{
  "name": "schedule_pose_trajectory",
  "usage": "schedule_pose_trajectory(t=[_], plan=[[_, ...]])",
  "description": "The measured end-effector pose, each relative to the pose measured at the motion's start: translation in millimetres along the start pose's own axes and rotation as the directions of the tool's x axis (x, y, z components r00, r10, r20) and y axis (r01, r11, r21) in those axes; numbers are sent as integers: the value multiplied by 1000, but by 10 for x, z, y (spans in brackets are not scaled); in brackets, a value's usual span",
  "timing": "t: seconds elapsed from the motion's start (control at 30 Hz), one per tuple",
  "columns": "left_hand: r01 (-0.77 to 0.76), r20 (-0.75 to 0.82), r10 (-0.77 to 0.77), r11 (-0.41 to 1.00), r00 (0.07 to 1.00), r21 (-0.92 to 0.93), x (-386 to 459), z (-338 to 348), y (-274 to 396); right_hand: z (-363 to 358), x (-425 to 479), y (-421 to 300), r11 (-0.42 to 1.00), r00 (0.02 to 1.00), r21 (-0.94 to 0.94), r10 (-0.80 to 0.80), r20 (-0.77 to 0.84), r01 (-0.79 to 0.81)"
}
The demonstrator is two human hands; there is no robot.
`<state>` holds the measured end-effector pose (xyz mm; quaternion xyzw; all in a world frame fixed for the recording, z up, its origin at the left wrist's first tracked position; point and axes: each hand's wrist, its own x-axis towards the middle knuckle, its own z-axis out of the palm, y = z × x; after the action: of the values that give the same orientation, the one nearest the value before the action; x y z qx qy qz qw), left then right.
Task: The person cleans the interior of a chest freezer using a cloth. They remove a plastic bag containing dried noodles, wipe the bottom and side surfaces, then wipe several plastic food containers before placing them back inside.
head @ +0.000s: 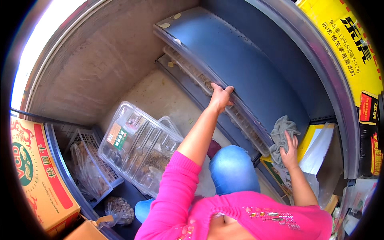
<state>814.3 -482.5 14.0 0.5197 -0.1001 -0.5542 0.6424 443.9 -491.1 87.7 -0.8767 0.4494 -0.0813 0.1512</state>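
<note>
My left hand (pixel 221 96) rests on the front edge of a blue metal shelf (pixel 240 69), thumb and fingers spread over its clear plastic price strip (pixel 192 57). Just under that edge lies a long clear plastic tray (pixel 192 72), its contents hard to make out. At the shelf's near right end, my right hand (pixel 289 150) presses a crumpled grey cloth (pixel 282 132) against the corner, with part of the cloth hanging over the edge. A few dry leaves (pixel 165 25) lie at the shelf's far end.
A large clear plastic bin (pixel 141 147) stands on the floor left of my knee. Beyond it are a plastic basket (pixel 111 180) with bagged goods and a printed carton (pixel 42 174). A yellow carton (pixel 345 39) sits at the upper right; an open box (pixel 318 159) stands beside my right forearm.
</note>
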Motion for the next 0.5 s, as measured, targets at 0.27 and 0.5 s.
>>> schedule_pose_trajectory(t=[0.27,0.5], plan=[[-65,93,75,992,993,-105,24,-135,-50,271,927,-492,912,905,-44,-396,155,407],[-37,173,52,996,984,-85,72,138,-41,673,2519,-1168,864,871,158,-443,-212,477]])
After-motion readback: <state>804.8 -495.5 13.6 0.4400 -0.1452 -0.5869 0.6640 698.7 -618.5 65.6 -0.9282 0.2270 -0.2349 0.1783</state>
